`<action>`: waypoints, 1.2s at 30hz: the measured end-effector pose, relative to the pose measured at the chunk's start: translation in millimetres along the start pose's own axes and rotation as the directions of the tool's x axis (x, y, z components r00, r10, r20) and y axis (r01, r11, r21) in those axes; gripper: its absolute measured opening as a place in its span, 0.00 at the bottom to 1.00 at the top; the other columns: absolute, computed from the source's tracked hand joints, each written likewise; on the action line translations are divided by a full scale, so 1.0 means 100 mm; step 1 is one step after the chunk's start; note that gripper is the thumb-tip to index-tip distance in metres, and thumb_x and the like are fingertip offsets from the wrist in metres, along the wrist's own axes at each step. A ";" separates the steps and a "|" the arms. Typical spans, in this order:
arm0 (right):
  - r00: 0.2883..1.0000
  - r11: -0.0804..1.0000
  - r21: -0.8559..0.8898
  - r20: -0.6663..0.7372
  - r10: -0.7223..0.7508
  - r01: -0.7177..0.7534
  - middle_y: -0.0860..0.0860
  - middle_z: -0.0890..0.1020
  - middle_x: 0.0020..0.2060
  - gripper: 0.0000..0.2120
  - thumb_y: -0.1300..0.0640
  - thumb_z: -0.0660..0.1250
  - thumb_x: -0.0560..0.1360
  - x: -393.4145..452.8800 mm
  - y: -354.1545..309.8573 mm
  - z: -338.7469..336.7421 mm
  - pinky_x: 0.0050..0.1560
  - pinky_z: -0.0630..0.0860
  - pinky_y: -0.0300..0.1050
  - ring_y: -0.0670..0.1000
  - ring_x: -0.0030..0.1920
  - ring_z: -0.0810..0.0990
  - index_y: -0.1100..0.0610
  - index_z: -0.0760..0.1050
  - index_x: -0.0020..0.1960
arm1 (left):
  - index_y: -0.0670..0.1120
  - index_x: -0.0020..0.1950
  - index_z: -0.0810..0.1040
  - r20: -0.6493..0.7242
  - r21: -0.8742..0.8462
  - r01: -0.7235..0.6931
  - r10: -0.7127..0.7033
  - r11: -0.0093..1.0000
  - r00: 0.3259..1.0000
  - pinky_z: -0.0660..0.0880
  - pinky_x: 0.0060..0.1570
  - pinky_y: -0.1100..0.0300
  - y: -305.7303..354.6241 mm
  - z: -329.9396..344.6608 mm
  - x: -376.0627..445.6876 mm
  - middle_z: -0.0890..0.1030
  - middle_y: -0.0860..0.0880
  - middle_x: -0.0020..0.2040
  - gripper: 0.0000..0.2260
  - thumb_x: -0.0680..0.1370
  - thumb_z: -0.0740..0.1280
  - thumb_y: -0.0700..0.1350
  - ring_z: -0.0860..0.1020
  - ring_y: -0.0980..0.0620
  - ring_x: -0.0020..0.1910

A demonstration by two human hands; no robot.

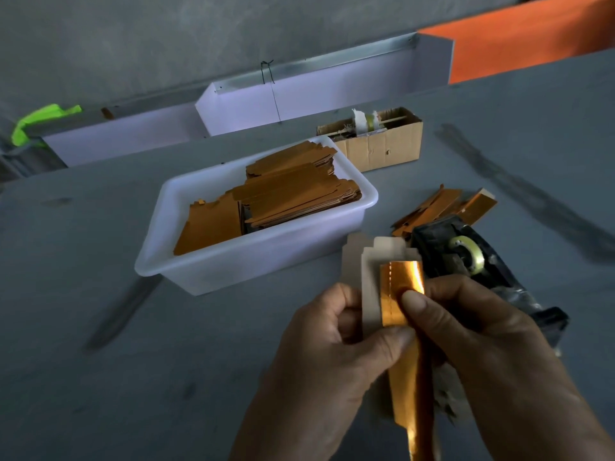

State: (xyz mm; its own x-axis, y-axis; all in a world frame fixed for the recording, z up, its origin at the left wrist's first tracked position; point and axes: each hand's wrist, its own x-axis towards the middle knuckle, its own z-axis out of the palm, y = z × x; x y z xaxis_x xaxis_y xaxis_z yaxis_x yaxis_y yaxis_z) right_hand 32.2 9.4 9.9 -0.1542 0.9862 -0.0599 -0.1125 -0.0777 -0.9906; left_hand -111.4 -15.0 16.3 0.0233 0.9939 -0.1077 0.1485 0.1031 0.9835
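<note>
Left hand (pixel 336 337) pinching gold card blank (pixel 401 294), right hand (pixel 472 331) thumb pressing its flap, beside tape dispenser (pixel 466 257)

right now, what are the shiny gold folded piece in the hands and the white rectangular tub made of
The shiny gold folded piece: likely thin card, glossy foil face that glints, matte beige back. The white rectangular tub: apparently plastic, smooth, faintly translucent, rounded rim.

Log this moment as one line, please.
left hand: pinches carton blank | right hand: thumb pinches it | tub: holds stacked blanks | tape dispenser: behind right hand
</note>
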 end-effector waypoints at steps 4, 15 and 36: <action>0.999 0.999 0.037 -0.046 0.024 -0.022 0.55 0.81 0.31 0.13 0.46 0.68 0.60 0.01 0.03 -0.01 0.28 0.76 0.37 0.50 0.30 0.80 0.54 0.80 0.37 | 0.59 0.47 0.80 0.002 -0.079 0.071 -0.071 0.994 0.997 0.78 0.44 0.57 -0.06 0.07 -0.05 0.86 0.51 0.45 0.18 0.58 0.76 0.54 0.84 0.53 0.45; 0.989 0.968 0.206 -0.013 0.150 -0.144 0.62 0.79 0.35 0.14 0.46 0.69 0.63 0.04 0.05 0.04 0.35 0.79 0.53 0.57 0.32 0.79 0.51 0.83 0.44 | 0.59 0.46 0.83 -0.390 0.261 -0.192 0.285 0.946 0.876 0.70 0.34 0.72 -0.22 0.26 -0.14 0.78 0.57 0.32 0.17 0.61 0.69 0.63 0.74 0.65 0.30; 0.993 0.968 0.220 0.022 0.117 -0.119 0.60 0.83 0.38 0.10 0.50 0.69 0.65 0.00 0.08 0.00 0.37 0.80 0.48 0.57 0.36 0.83 0.52 0.83 0.44 | 0.61 0.42 0.85 -0.487 0.116 -0.180 0.214 0.977 0.847 0.77 0.40 0.66 -0.14 0.30 -0.12 0.84 0.50 0.39 0.09 0.63 0.76 0.53 0.82 0.58 0.39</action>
State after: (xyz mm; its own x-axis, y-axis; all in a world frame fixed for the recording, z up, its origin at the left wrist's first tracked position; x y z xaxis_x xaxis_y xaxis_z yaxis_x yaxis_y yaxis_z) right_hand 31.1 8.9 2.0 -0.1879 0.9670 -0.1723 -0.3066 -0.2244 -0.9250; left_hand -83.6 -29.4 -0.3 -0.4301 0.8825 0.1901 0.2558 -0.0828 0.9632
